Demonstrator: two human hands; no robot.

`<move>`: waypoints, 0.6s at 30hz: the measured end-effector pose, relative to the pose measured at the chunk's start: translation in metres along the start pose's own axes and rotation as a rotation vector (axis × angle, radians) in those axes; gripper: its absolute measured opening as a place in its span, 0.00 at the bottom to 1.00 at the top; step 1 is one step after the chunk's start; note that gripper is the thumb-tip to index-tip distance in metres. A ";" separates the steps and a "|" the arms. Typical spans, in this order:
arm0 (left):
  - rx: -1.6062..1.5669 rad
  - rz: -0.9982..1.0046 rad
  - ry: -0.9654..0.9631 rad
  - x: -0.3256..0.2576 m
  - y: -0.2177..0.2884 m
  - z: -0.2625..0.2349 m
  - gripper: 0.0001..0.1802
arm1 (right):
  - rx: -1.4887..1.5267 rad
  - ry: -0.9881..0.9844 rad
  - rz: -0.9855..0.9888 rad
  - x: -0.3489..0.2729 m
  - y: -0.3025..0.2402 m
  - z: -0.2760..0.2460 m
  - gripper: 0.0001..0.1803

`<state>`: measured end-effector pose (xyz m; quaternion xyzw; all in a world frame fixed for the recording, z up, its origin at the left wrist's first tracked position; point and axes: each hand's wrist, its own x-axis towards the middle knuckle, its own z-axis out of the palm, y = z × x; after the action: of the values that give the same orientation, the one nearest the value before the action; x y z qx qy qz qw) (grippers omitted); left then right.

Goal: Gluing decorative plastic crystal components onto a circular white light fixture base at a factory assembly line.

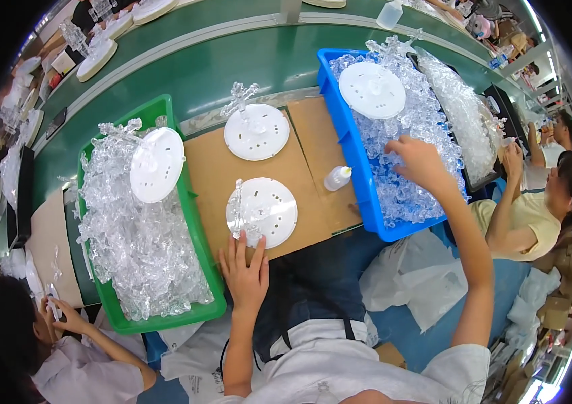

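Note:
My left hand point(246, 279) is open, its outstretched fingertips resting at the near edge of a round white plastic disc point(274, 209) with small holes. Beside those fingertips, a clear plastic branched piece point(239, 212) lies on the disc's left part. My right hand point(420, 160) is over a blue bin point(350, 145) heaped with small clear plastic parts point(400, 195). Its fingers are bent and apart, with nothing visibly held. Farther back, a second white disc point(257, 135) carries an upright clear branched piece point(239, 99). Both discs lie on brown cardboard point(205, 161).
A green bin point(195, 269) of clear branched parts stands at left, a white disc point(157, 165) leaning on its heap. Another disc point(372, 91) rests on the blue bin's parts. A small bottle point(338, 178) stands between. People work at far left point(84, 363) and right point(521, 222).

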<state>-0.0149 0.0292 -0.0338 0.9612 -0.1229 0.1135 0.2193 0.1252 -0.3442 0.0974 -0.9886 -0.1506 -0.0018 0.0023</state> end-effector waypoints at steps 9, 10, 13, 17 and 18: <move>-0.034 0.011 0.006 -0.001 0.003 0.001 0.21 | 0.164 0.096 0.077 -0.009 -0.021 -0.044 0.12; -0.034 0.000 0.005 -0.002 0.002 0.001 0.22 | 0.164 0.095 0.072 -0.012 -0.028 -0.048 0.12; -0.039 -0.011 0.007 -0.004 0.000 0.002 0.22 | 0.435 0.095 0.176 -0.026 -0.062 -0.054 0.13; -0.060 -0.008 0.017 -0.005 -0.001 0.006 0.22 | 0.546 0.079 0.236 -0.041 -0.134 -0.046 0.13; -0.049 -0.019 0.008 -0.004 0.000 0.006 0.22 | 0.569 0.086 0.188 -0.040 -0.147 -0.035 0.12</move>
<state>-0.0174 0.0273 -0.0396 0.9562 -0.1154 0.1123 0.2445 0.0427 -0.2156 0.1331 -0.9569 -0.0526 -0.0014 0.2857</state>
